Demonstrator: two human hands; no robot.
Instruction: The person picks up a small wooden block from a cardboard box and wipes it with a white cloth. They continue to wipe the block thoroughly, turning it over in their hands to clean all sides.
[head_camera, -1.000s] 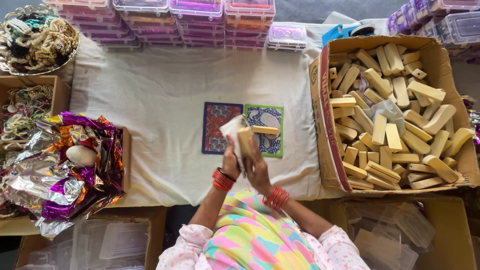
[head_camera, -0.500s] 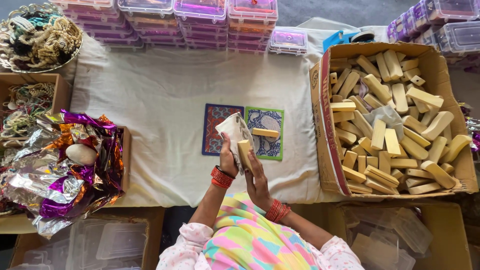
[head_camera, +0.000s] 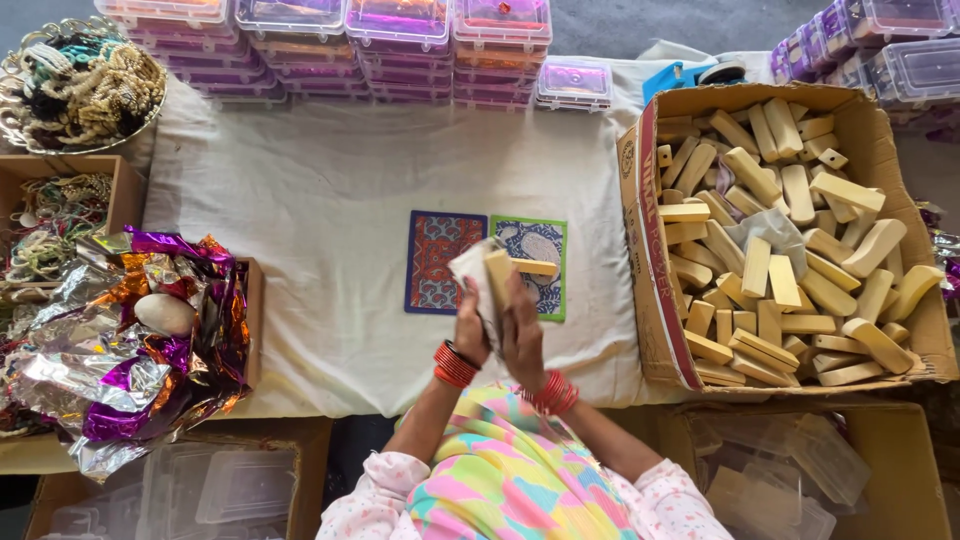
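My left hand (head_camera: 470, 335) holds a crumpled white cloth (head_camera: 468, 268) against a pale wooden block (head_camera: 497, 275), and my right hand (head_camera: 522, 335) closes on the block from the other side. Both hands are raised together above two patterned mats on the white table cloth: a red and blue mat (head_camera: 438, 262) and a green-edged mat (head_camera: 540, 240). A second wooden block (head_camera: 534, 267) lies across the green-edged mat just beyond my fingers. Red bangles ring both wrists.
A large cardboard box (head_camera: 650, 250) at the right holds several wooden blocks (head_camera: 780, 250). Crumpled coloured foil (head_camera: 150, 350) lies at the left, with trays of jewellery (head_camera: 80, 80) behind it. Stacked clear plastic boxes (head_camera: 400, 30) line the far edge. A blue tape dispenser (head_camera: 680, 75) sits behind the cardboard box.
My hands have shifted slightly toward my body, and the cloth and block have turned between them. Everything on the table stays where it was.
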